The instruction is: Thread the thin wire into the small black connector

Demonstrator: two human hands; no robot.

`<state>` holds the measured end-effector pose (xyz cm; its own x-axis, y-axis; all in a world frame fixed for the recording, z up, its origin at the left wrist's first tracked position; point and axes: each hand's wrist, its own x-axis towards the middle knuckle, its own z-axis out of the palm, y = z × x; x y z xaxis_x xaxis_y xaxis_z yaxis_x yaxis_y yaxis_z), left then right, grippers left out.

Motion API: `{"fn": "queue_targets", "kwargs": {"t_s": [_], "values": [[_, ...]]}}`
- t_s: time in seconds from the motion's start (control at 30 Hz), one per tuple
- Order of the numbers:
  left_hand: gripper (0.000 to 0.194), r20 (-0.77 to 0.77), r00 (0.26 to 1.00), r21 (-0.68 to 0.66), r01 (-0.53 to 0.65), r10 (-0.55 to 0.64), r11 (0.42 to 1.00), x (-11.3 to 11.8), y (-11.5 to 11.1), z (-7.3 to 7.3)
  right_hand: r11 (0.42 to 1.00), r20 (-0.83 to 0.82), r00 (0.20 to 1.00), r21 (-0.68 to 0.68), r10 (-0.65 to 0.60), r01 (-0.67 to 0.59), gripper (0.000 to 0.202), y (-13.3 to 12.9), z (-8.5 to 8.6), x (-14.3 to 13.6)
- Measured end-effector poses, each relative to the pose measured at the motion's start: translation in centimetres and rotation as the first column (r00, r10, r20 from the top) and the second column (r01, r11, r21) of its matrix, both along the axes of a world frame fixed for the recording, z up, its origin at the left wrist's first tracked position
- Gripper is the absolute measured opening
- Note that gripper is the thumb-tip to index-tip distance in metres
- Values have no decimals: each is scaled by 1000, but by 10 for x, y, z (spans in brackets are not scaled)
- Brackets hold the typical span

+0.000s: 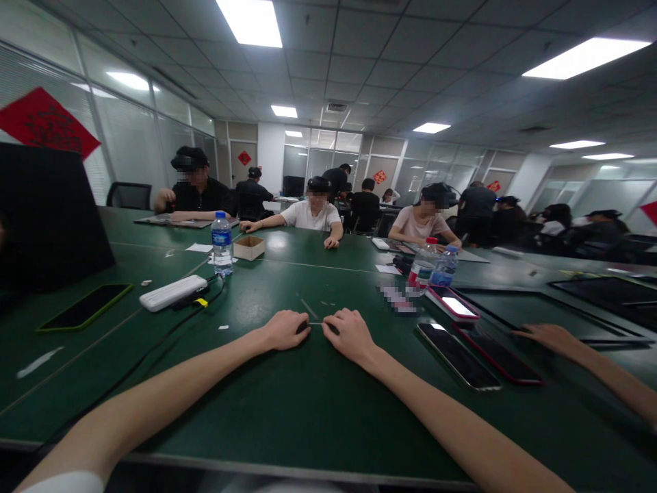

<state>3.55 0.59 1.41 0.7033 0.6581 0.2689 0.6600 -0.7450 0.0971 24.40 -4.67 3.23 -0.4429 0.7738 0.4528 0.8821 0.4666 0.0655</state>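
My left hand (287,330) rests on the green table (246,404), its fingers curled down and closed. Just across a small gap, my right hand (350,334) lies in a similar closed pose. A thin pale line (315,323) spans the gap between the two hands at fingertip height. Its kind is too small to tell, and the curled fingers hide where its ends are. To the right of my right hand lie a phone with a light rim (458,356) and a red-edged phone (500,352).
A white power strip (173,293) with a black cable and a green-cased phone (85,307) lie left. Water bottles (222,243) and an open box (249,248) stand farther off. At right, another person's hand (551,335) touches a black frame (610,342). People sit opposite.
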Motion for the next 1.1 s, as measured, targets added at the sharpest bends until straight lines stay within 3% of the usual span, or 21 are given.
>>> {"fn": "queue_targets", "kwargs": {"t_s": [0.43, 1.1], "values": [[20, -19, 1000, 20, 24, -23, 1000, -1, 0, -1, 998, 84, 995, 23, 51, -53, 28, -7, 8, -1], [21, -64, 994, 27, 90, -88, 996, -4, -2, 3, 986, 8, 990, 85, 142, -142, 23, -8, 10, 4]]}}
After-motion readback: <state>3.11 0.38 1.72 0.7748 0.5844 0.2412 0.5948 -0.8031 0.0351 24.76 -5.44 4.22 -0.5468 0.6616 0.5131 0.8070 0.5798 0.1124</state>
